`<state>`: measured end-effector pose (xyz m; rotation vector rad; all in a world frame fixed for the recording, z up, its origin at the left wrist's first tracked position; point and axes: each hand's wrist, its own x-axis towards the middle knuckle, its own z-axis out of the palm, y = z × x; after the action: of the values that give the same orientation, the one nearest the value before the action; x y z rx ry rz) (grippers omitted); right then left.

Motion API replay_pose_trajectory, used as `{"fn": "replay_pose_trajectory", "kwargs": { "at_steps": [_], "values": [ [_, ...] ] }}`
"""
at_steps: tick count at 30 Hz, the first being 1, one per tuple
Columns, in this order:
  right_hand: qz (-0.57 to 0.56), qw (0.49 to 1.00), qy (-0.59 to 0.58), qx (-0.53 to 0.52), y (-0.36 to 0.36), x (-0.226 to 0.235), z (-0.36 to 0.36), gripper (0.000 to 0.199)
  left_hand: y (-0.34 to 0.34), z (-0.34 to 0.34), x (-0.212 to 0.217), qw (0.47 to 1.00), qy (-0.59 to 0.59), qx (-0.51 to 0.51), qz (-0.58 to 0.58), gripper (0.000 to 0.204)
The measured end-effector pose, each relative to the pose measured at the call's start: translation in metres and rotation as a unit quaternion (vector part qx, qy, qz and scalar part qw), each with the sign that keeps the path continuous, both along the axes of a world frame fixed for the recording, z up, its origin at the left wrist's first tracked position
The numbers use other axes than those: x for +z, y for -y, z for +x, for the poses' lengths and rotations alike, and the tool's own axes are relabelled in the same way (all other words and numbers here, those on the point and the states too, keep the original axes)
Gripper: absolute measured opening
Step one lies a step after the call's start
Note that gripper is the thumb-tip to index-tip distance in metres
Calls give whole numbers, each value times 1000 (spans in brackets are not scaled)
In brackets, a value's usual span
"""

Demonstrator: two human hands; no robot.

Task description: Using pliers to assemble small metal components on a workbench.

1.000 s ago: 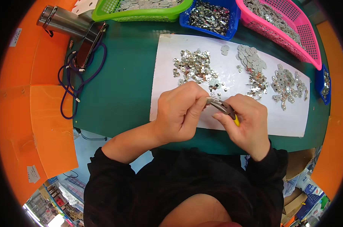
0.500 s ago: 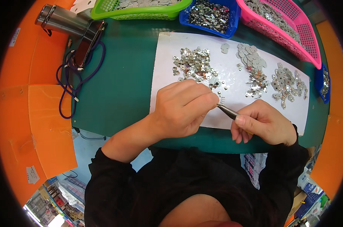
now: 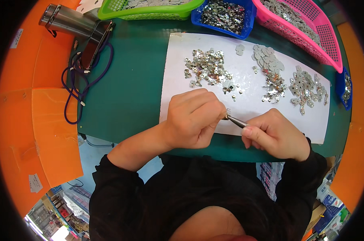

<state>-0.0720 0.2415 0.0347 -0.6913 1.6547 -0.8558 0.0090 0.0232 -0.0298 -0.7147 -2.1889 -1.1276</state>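
My right hand (image 3: pixel 279 135) pinches slim metal tweezers (image 3: pixel 235 120), tips meeting my curled left hand (image 3: pixel 194 117), which pinches something too small to tell, above the white paper sheet (image 3: pixel 178 80) to catch drops.

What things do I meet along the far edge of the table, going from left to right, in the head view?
Metal flask → green basket → blue tray of small metal parts → pink basket → small blue tray at the right edge.
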Motion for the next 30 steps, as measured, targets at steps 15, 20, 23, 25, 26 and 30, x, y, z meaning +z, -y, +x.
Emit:
{"fn": "replay_pose_trajectory", "kwargs": {
  "at_steps": [15,20,23,25,26,30],
  "values": [
    [-18,938,-345,-33,-9,11,23,30,-5,-3,-4,996,71,37,34,13],
    [-6,917,-395,-54,-5,4,20,30,-6,-2,-5,996,80,20,42,14],
    [-1,919,-392,-43,-5,3,19,31,-5,-3,-3,997,75,17,24,14],
    [0,921,-386,-45,-5,3,18,32,-5,-3,-4,997,79,19,17,15],
    [1,920,-390,-39,-5,4,17,32,-5,-3,-4,996,82,20,10,15],
    [8,923,-384,-15,-5,5,14,34,-5,-3,-1,997,73,6,4,12]
  ]
}}
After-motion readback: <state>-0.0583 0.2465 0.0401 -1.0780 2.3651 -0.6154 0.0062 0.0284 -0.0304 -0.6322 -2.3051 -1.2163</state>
